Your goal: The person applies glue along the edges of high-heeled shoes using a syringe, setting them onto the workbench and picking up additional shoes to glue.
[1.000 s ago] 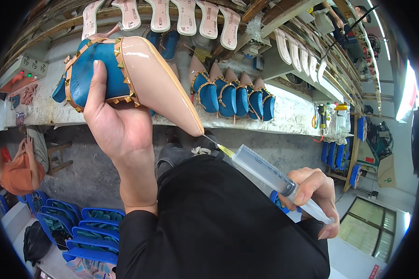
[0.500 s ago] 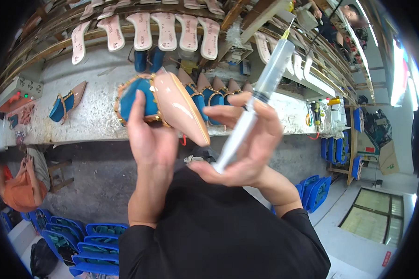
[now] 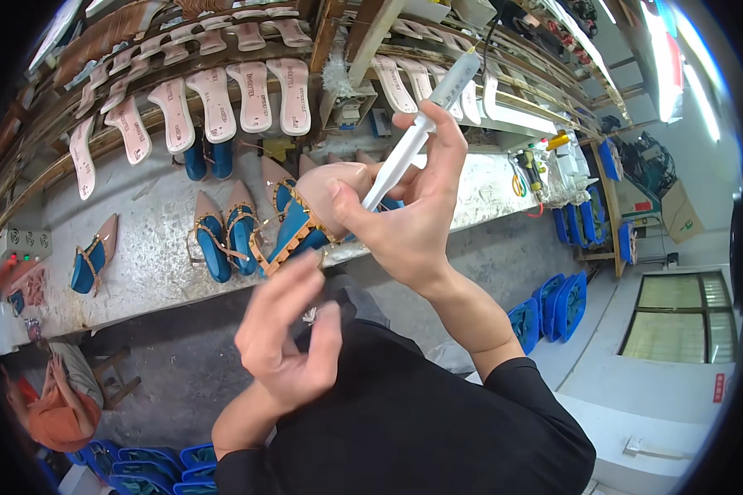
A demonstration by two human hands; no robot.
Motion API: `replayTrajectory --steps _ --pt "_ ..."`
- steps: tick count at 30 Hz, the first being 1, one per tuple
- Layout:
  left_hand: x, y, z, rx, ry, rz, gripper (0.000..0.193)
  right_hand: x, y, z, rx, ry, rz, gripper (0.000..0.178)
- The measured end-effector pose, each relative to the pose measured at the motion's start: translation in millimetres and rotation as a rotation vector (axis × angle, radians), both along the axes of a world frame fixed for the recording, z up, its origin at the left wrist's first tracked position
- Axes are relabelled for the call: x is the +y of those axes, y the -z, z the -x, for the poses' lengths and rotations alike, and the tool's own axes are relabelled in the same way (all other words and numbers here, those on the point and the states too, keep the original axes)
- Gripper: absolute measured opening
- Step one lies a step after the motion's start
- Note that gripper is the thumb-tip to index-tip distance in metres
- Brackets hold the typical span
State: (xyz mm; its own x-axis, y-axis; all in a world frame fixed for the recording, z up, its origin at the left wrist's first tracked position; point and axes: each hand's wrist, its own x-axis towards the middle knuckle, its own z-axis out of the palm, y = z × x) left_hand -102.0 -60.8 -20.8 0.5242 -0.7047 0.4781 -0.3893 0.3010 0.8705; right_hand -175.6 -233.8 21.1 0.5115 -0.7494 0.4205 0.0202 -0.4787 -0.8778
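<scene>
My right hand [image 3: 417, 227] grips a white plunger syringe [image 3: 404, 157] with a pale yellow tip pointing up and away. The same hand also holds a pink pointed shoe [image 3: 315, 198], its thumb on the glossy upper. The shoe has a blue lining and a gold-studded strap edge, and hangs tilted above the bench front; its toe is partly behind my right hand. Just below the strap, my left hand [image 3: 285, 351] is off the shoe, smeared by motion, its fingers bent and apart with nothing seen in them.
Studded pink shoes [image 3: 215, 239] and a single shoe [image 3: 93, 257] stand on the white workbench [image 3: 153, 280]. Pink insoles [image 3: 215, 103] hang along the racks behind. Blue bins [image 3: 565, 309] stand on the floor. A seated person [image 3: 62, 404] is at the lower left.
My left hand has let go of the shoe and dropped toward me. The shoe has passed into my right hand beside the syringe and turned. My view has swung right.
</scene>
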Motion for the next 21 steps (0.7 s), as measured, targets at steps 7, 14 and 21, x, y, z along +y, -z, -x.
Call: replayTrajectory --steps 7,14,21 --pt "-55.5 27.0 -18.5 -0.462 -0.195 -0.232 0.086 10.4 -0.2 0.1 0.051 -0.004 0.013 0.102" --pt "-41.1 0.0 -39.0 -0.234 -0.014 -0.189 0.103 -17.0 -24.4 29.0 -0.047 -0.409 0.094 0.103" --pt "-24.2 -33.8 -63.4 -0.088 0.047 -0.196 0.109 3.0 -79.7 89.3 0.139 -0.746 0.054 0.079"
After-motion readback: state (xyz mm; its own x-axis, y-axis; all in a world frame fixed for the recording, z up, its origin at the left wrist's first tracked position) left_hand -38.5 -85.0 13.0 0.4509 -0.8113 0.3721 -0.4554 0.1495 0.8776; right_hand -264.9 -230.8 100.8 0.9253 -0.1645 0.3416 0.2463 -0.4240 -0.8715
